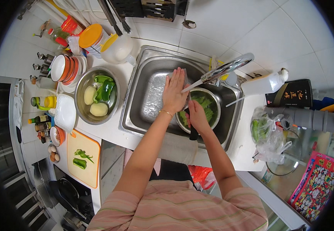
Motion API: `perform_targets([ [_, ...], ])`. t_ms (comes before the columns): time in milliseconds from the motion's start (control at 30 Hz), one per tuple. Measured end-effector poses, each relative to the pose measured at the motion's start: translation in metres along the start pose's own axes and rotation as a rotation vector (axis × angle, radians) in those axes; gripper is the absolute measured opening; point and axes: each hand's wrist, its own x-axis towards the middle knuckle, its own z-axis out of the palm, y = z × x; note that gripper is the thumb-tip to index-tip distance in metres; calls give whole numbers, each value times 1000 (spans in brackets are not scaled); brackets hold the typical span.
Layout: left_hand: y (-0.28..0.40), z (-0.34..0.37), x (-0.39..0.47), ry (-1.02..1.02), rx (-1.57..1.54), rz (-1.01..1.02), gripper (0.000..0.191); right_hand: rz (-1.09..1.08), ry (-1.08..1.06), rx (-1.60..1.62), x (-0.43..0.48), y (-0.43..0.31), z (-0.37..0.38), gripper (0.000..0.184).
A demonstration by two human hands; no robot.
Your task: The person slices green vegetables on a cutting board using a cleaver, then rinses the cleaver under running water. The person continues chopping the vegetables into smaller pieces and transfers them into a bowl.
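Note:
My right hand (198,117) grips the black handle (193,134) of a kitchen knife. Flat against its broad blade lies my left hand (173,91), fingers straight and together, hiding most of the metal. From the chrome faucet (227,68) a stream of water runs down onto the blade beside my left fingers. Both hands are over the stainless steel sink (143,83). Below the knife, a metal bowl (219,108) of leafy greens (208,114) in water stands in the sink's right side, partly covered by my right hand.
Left of the sink, a steel bowl (116,111) holds peeled potatoes (98,109) and green peppers (107,89). Pepper pieces (79,163) lie on a cutting board (83,176). A white bottle (263,83) and bagged vegetables (259,130) are at right. A grey cloth (178,147) drapes the front edge.

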Motion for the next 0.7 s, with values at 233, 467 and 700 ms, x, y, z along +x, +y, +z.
perform_targets([
  [233, -62, -14, -25, 108, -211, -303, 53, -142, 66, -148, -4, 0, -20, 27],
  [467, -45, -43, -50, -27, -638, -593, 52, -588, 175, -827, 0, -13, -18, 17],
  [700, -2, -14, -60, -98, -1401, -913, 25, -613, -45, -702, -2, -5, -23, 25],
])
